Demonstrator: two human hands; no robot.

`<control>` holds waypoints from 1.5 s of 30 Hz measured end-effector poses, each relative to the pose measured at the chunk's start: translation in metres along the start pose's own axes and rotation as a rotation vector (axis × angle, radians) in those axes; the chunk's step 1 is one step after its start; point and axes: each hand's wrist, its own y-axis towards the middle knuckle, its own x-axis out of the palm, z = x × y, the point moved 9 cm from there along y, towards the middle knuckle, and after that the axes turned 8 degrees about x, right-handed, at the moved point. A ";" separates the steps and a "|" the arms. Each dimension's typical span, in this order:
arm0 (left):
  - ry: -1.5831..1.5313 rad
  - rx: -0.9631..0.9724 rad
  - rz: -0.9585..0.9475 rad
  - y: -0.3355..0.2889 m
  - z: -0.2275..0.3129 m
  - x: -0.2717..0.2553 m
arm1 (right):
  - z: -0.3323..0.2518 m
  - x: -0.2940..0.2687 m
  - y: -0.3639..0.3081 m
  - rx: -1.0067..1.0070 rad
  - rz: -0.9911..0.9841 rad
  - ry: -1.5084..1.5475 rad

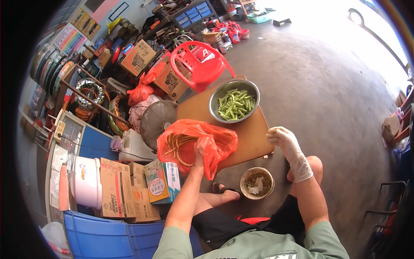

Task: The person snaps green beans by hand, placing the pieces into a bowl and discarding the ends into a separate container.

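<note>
My bare left hand (201, 146) reaches into a red plastic bag (226, 140) on the brown table (252, 142). The bag's film surrounds it and its fingers are hidden. Long thin beans (176, 144) lie in the bag beside that hand. My right hand (282, 137), in a white glove, is raised at the table's right edge. Its fingers are pinched together; what they hold, if anything, is too small to name. Beyond the bag, a steel bowl (212, 105) holds cut green bean pieces (236, 105).
On the floor by my feet stands a bucket (243, 190) with scraps inside. A red plastic chair (202, 71) is behind the table. To the left are a fan (157, 121), cardboard boxes (115, 187) and a blue bin (99, 233).
</note>
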 end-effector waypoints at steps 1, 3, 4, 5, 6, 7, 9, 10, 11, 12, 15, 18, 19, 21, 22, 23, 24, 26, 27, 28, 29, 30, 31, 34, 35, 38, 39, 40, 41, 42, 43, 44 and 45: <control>0.012 0.015 0.022 0.000 0.009 -0.005 | 0.000 -0.003 -0.001 0.005 0.017 -0.021; -0.002 0.053 0.000 0.002 0.017 -0.016 | -0.003 -0.003 -0.002 -0.006 0.014 -0.027; -0.008 0.078 -0.018 0.000 0.017 -0.022 | -0.004 0.000 -0.003 -0.011 -0.002 -0.041; 0.012 0.096 -0.020 -0.008 0.006 -0.017 | -0.004 0.001 -0.003 -0.015 -0.001 -0.033; 0.009 0.105 -0.023 -0.008 0.007 -0.022 | -0.003 -0.001 -0.002 -0.015 -0.009 -0.031; -0.015 0.126 -0.077 -0.006 0.012 -0.025 | -0.004 -0.004 -0.002 -0.018 -0.011 -0.029; -0.055 0.065 -0.109 -0.005 0.005 -0.026 | -0.004 -0.005 -0.004 -0.016 -0.001 -0.023; -0.049 0.069 -0.111 -0.009 0.001 -0.031 | -0.003 -0.002 -0.003 -0.007 -0.003 -0.022; -0.162 -0.002 -0.106 -0.015 -0.009 -0.036 | -0.003 0.000 -0.003 -0.009 -0.007 -0.016; -0.283 -0.072 -0.102 -0.016 -0.012 -0.041 | -0.004 0.000 -0.003 -0.014 -0.008 -0.020; -0.179 0.096 -0.087 -0.013 0.019 -0.068 | -0.005 -0.005 -0.004 -0.023 0.005 -0.020; -0.110 0.178 -0.124 -0.014 0.029 -0.088 | -0.005 -0.003 -0.003 -0.020 0.004 -0.020; -0.124 0.167 -0.059 -0.012 0.032 -0.103 | -0.005 -0.003 -0.003 -0.016 0.002 -0.023; -0.132 0.148 0.009 -0.016 0.026 -0.118 | -0.006 -0.001 -0.004 -0.017 -0.003 -0.017; -0.149 0.089 0.050 -0.021 0.012 -0.124 | -0.007 0.001 -0.004 -0.019 -0.007 -0.009; -0.166 0.031 0.091 -0.026 -0.002 -0.130 | -0.006 0.004 -0.004 -0.017 -0.016 -0.012; -0.187 -0.028 0.132 -0.030 -0.013 -0.135 | -0.005 0.003 -0.004 -0.020 -0.011 -0.004; -0.212 0.012 0.165 -0.037 -0.022 -0.143 | -0.003 0.002 -0.004 -0.021 -0.011 0.000; -0.103 0.037 0.143 -0.037 -0.025 -0.147 | -0.001 0.001 -0.002 -0.021 -0.010 -0.012; 0.006 0.061 0.121 -0.039 -0.026 -0.148 | 0.000 0.001 -0.001 -0.021 -0.008 -0.025; -0.319 -0.172 0.172 -0.050 -0.050 -0.150 | 0.002 0.003 0.000 -0.021 -0.017 -0.028; -0.320 -0.174 0.176 -0.047 -0.049 -0.156 | 0.002 0.002 -0.001 -0.021 -0.015 -0.019; -0.326 -0.151 0.257 -0.045 -0.048 -0.169 | 0.003 0.002 -0.001 -0.020 -0.015 -0.009; -0.440 -0.347 0.367 -0.029 -0.030 -0.205 | 0.000 -0.004 -0.006 -0.019 0.010 -0.010; -0.341 -0.288 0.342 -0.025 -0.028 -0.213 | 0.004 -0.001 -0.002 -0.009 0.001 -0.014; -0.132 -0.139 0.193 -0.014 -0.018 -0.217 | 0.008 -0.003 0.001 0.001 0.011 -0.023; -0.024 -0.051 0.061 -0.009 -0.008 -0.210 | 0.008 -0.004 0.001 0.004 0.006 -0.028; -0.024 -0.051 0.063 -0.008 -0.005 -0.210 | 0.009 -0.005 0.002 0.006 0.003 -0.032; 0.039 -0.028 -0.056 -0.007 0.002 -0.200 | 0.010 -0.006 0.003 0.005 0.003 -0.033; 0.102 -0.004 -0.175 -0.007 0.007 -0.191 | 0.010 -0.006 0.003 0.001 -0.001 -0.030; 0.178 -0.037 -0.301 -0.011 0.002 -0.183 | 0.010 -0.006 0.003 -0.002 -0.005 -0.027; 0.177 -0.035 -0.301 -0.015 -0.005 -0.178 | 0.010 -0.008 0.003 -0.003 -0.003 -0.027; 0.153 -0.095 -0.281 -0.026 -0.024 -0.176 | 0.011 -0.006 0.004 -0.003 -0.009 -0.030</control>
